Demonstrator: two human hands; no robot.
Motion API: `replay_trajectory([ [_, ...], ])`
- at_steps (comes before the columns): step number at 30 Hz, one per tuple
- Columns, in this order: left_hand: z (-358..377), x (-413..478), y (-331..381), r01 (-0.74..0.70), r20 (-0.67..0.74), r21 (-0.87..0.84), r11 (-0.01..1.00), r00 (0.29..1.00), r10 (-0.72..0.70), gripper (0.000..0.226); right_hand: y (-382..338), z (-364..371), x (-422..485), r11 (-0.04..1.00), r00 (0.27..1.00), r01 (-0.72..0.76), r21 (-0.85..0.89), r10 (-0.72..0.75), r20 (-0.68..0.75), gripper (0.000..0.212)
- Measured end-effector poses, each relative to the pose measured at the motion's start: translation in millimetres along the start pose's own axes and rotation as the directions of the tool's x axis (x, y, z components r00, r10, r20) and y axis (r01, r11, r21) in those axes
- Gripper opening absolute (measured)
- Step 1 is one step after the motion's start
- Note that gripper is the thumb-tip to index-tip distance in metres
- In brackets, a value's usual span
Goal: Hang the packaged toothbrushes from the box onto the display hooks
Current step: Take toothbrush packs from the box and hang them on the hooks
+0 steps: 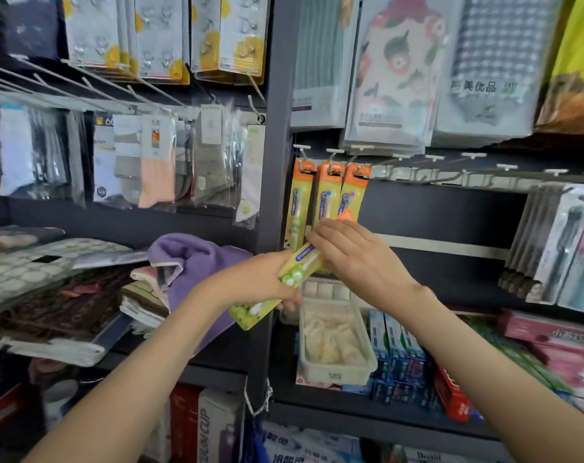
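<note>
Both forearms are reaching forward. Left hand (267,279) is gripping a tilted bundle of yellow-green toothbrush packs (300,265) just below 3 orange-topped hanging packs (327,198). Right hand (357,259) is laying near-straight fingers over the bundle's orange top; cannot tell whether it is pinching.

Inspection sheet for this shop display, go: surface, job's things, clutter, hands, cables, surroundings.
Surface: dark grey metal shelf unit with a row of white-tipped wire display hooks, mostly bare to the right.
Job's things: three orange-topped yellow toothbrush packs hang at the row's left end; a bundle of yellow-green toothbrush packs is in hand.
Clutter: beige plastic basket; purple towel.
Hands: left hand grips the bundle; right hand lies over its upper end, grip hidden.
Cables: nothing seen.
Surroundings: bagged socks, blue toothpaste boxes.
</note>
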State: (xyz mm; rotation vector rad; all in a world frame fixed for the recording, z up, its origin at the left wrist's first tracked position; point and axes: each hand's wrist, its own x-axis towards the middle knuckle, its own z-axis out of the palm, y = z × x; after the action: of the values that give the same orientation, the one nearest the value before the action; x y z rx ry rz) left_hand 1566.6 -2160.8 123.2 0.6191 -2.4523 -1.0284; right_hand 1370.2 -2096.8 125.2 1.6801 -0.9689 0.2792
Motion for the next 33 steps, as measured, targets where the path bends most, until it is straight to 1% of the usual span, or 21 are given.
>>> replay_trajectory([
  [3,0,-2,8,0.041,0.131,-0.119,0.992,0.991,-0.025,0.028,1,-3,-5,0.996,0.996,0.083,-0.028,-0.082,0.042,0.042],
  [4,-1,-2,8,0.045,0.145,-0.09,0.995,0.989,-0.031,0.027,2,-5,-6,0.995,0.995,0.094,-0.038,-0.092,0.041,0.041],
  [5,-2,-1,8,0.024,0.1,-0.004,1.0,0.995,-0.023,0.024,4,-8,-7,0.996,0.996,0.082,-0.044,-0.08,0.036,0.04],
  [6,-3,1,8,-0.013,-0.011,0.085,0.996,1.0,0.014,0.02,7,-10,-9,0.998,0.998,0.042,-0.05,-0.04,0.039,0.04],
  [7,-4,4,7,-0.055,-0.174,0.119,0.991,0.982,0.075,0.017,12,-10,-12,0.998,0.998,-0.03,-0.057,0.033,0.057,0.042],
  [8,-6,4,8,-0.119,-0.365,0.087,0.989,0.92,0.143,0.015,17,-9,-18,0.99,0.988,-0.128,-0.064,0.133,0.082,0.046],
  [9,-8,3,9,-0.203,-0.54,0.038,0.978,0.82,0.191,0.016,21,-8,-25,0.969,0.963,-0.238,-0.067,0.244,0.115,0.049],
  [10,-11,3,8,-0.26,-0.677,0.091,0.961,0.692,0.251,0.022,24,-6,-32,0.934,0.92,-0.352,-0.063,0.358,0.158,0.05],
  [11,-14,6,4,-0.241,-0.74,0.246,0.939,0.578,0.343,0.034,25,-6,-37,0.884,0.859,-0.465,-0.05,0.464,0.216,0.048],
  [12,-17,9,-3,-0.154,-0.731,0.43,0.89,0.52,0.443,0.045,24,-5,-40,0.824,0.789,-0.565,-0.032,0.551,0.271,0.044],
  [13,-18,15,-10,-0.062,-0.674,0.587,0.807,0.515,0.53,0.054,22,-4,-39,0.764,0.72,-0.644,-0.022,0.616,0.319,0.042],
  [14,-18,21,-18,0.005,-0.606,0.695,0.719,0.543,0.582,0.062,20,-3,-36,0.717,0.659,-0.697,-0.021,0.652,0.374,0.041],
  [15,-18,27,-26,0.04,-0.546,0.762,0.647,0.576,0.608,0.07,17,-1,-32,0.697,0.627,-0.717,-0.03,0.663,0.408,0.041],
  [17,-16,39,-38,0.068,-0.476,0.825,0.561,0.619,0.624,0.081,12,3,-21,0.694,0.617,-0.719,-0.021,0.653,0.44,0.042],
  [18,-16,43,-42,0.072,-0.463,0.838,0.541,0.621,0.633,0.083,10,5,-14,0.694,0.62,-0.72,-0.009,0.65,0.439,0.043],
  [21,-17,49,-47,0.035,-0.455,0.839,0.543,0.592,0.665,0.076,5,15,3,0.694,0.628,-0.72,-0.012,0.658,0.415,0.044],
  [25,-21,51,-50,-0.027,-0.441,0.838,0.545,0.554,0.706,0.064,-1,32,24,0.666,0.627,-0.745,0.035,0.681,0.378,0.045],
  [28,-26,52,-54,-0.048,-0.419,0.849,0.526,0.545,0.726,0.058,-5,46,38,0.656,0.637,-0.751,0.071,0.692,0.34,0.047],
  [31,-29,55,-57,-0.064,-0.408,0.851,0.521,0.543,0.734,0.053,-9,56,48,0.619,0.614,-0.78,0.091,0.73,0.302,0.049],
  [33,-30,58,-59,-0.06,-0.401,0.858,0.509,0.541,0.739,0.053,-13,65,52,0.61,0.593,-0.79,0.058,0.738,0.323,0.052],
])
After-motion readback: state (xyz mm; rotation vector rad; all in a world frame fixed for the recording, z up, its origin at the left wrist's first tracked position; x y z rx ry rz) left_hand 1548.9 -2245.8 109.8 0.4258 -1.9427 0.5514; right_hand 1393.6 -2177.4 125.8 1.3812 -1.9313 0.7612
